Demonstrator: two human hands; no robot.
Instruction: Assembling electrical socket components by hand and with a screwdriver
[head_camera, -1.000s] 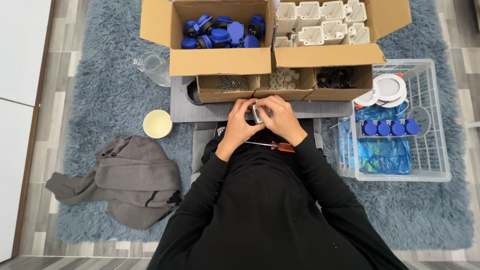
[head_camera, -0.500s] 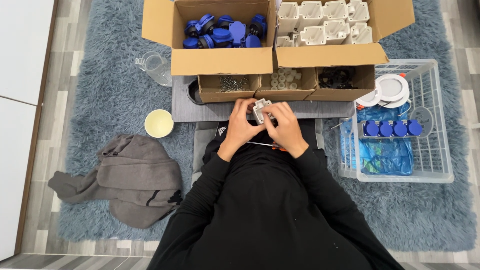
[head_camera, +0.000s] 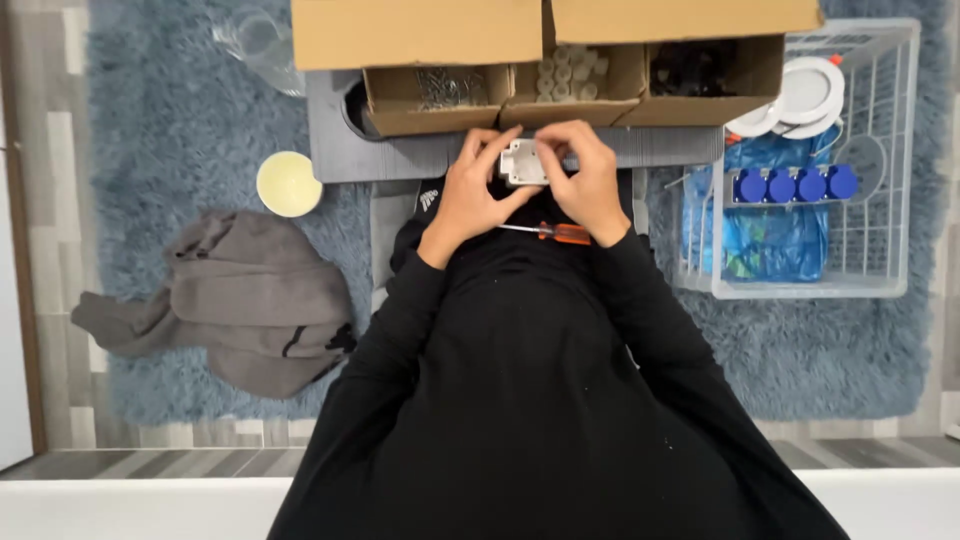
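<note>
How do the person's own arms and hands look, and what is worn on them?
Both arms are covered by long black sleeves of one plain dark top that reach down to the wrists. The left hand and the right hand are bare: no gloves. No ring, watch or bracelet can be made out at this size. The sleeves show no clear pattern, only tiny pale specks.

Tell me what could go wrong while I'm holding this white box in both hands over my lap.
The small white box is held above the grey tray by the left hand and right hand; a slip might drop it into the lap. The orange-handled screwdriver lies loose beneath the wrists and could roll off. The open cardboard compartments sit close ahead and might be knocked.
</note>
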